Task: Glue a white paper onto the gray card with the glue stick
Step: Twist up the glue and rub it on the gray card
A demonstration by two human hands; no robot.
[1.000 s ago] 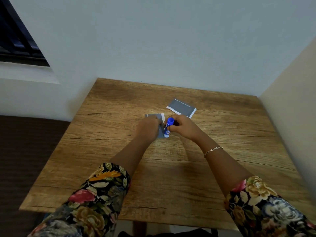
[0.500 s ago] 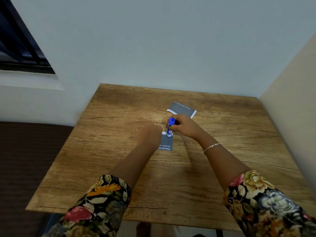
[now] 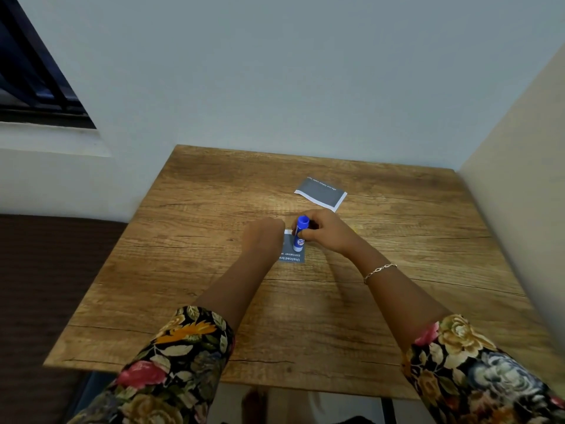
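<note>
A small gray card with white print lies flat at the middle of the wooden table. My left hand rests on its left part and covers it; the fingers are hidden from me. My right hand grips a blue glue stick by its upper half, nearly upright, with its lower end down on the card. A white strip shows at the card's top edge beside the stick.
A second gray card with a white border lies farther back and to the right. Walls close the table's far side and right side. A window is at the upper left.
The glue stick has shifted slightly along the card while my left hand stays on the card. The head camera has tilted, so the table sits lower in view.
</note>
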